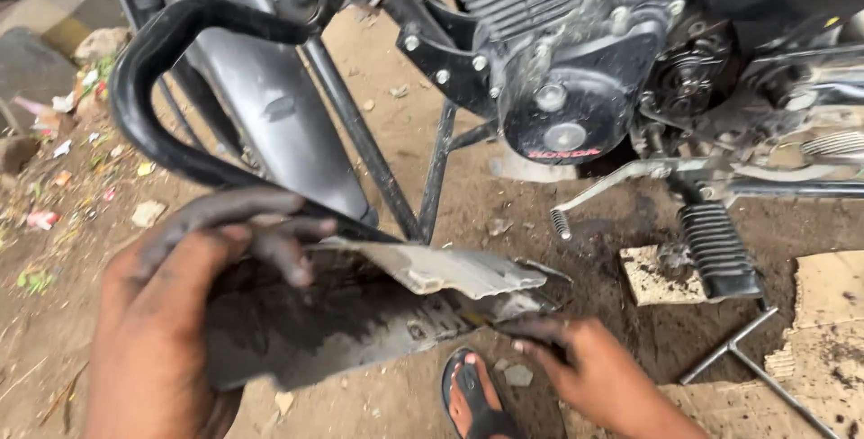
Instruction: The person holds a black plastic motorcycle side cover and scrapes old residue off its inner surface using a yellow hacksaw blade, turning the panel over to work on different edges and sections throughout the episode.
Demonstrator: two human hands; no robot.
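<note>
1. Two bare hands hold one dirty grey panel (360,313), a bent motorcycle cover caked with mud, low in front of the engine (558,70).
2. Left hand (193,291): its greasy fingers are curled over the panel's upper left edge and closed on it, with the palm behind the panel.
3. Right hand (585,367): it is closed narrowly on the panel's lower right end, and its fingertips pinch the edge near the torn corner.
4. Position of the panel: it hangs in the air above the dirt ground (504,214), just below the black crash guard tube (148,70) and in front of the frame tubes (432,169). It looks clear of the bike, though the guard's lower run passes close behind the left hand.
5. Step in hand, as a judgement: the loose panel is being handled beside the bike, either being looked over or being lined up with the frame under the engine.
6. Next move, as a judgement: both grips would need to stay firm while the panel is tilted and steered past the guard tube and the footrest (720,250), because the bent edge could catch.
7. Nearby: a sandalled foot (472,398) stands under the panel, a thin metal rod tool (756,362) lies on the ground to the right, and cardboard (828,313) lies at the right edge.
</note>
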